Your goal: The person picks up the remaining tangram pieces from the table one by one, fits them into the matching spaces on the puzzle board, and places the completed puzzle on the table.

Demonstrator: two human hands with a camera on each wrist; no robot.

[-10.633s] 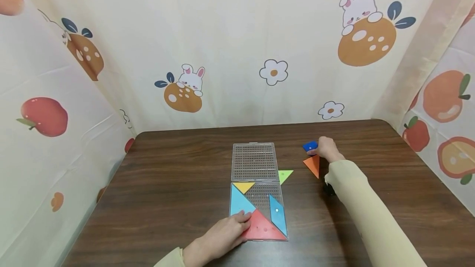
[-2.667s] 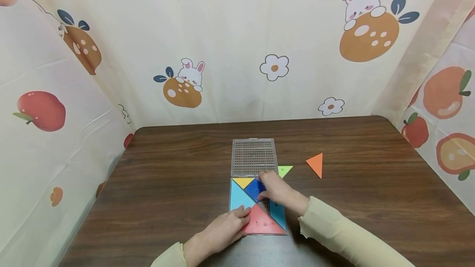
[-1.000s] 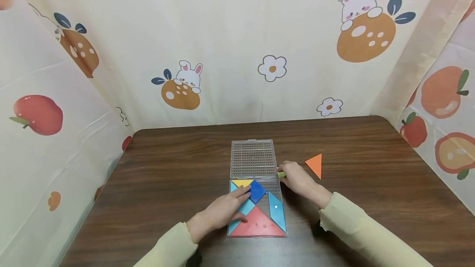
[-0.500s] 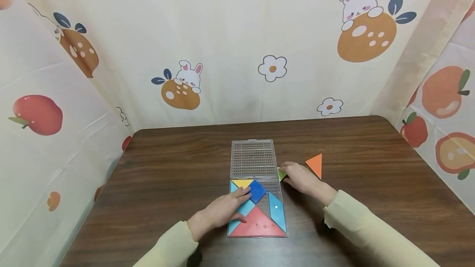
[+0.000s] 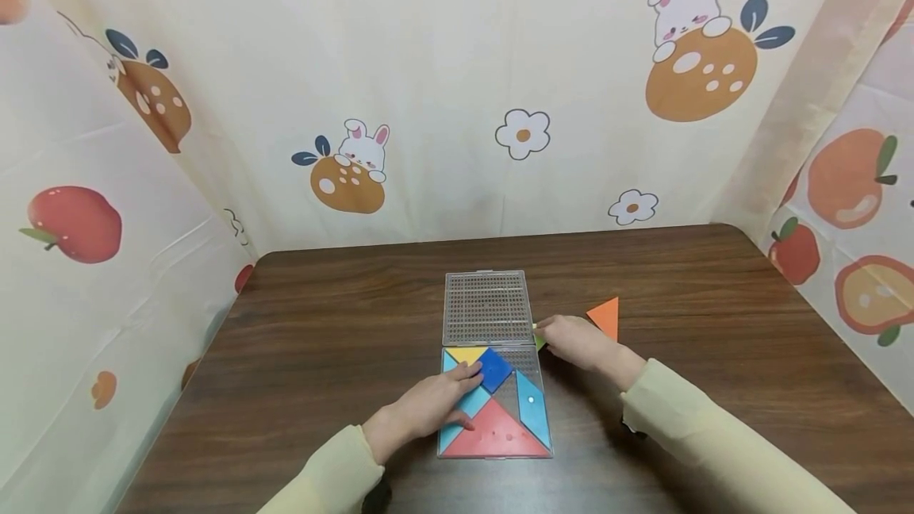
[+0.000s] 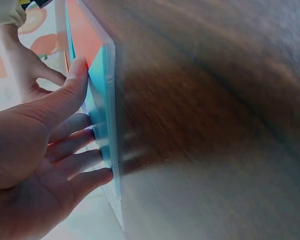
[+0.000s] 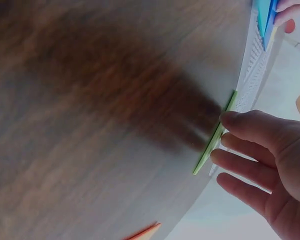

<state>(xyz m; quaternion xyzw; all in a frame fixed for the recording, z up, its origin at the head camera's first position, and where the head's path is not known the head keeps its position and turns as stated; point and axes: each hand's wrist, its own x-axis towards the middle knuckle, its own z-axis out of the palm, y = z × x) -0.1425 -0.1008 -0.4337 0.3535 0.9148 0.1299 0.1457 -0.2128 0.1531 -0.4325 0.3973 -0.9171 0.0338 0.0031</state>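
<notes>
A clear hinged case (image 5: 489, 307) lies unfolded on the table, with tangram pieces in its near half. In there are a yellow piece (image 5: 467, 354), a dark blue square (image 5: 496, 370), a light blue triangle (image 5: 474, 400), a red triangle (image 5: 497, 431) and a blue parallelogram (image 5: 532, 405). My left hand (image 5: 423, 411) rests on them, fingers spread over the light blue triangle and reaching the dark blue square. Beside the case's right edge, my right hand (image 5: 581, 342) pinches a green triangle (image 7: 210, 147), which is mostly hidden in the head view.
An orange triangle (image 5: 606, 317) lies just beyond my right hand. The dark brown table (image 5: 343, 324) extends on both sides of the case. A printed curtain (image 5: 435, 86) stands behind it and at the sides.
The dark blue square has come from the right into the case. My left hand has shifted up onto it. My right hand has moved from there to the green triangle.
</notes>
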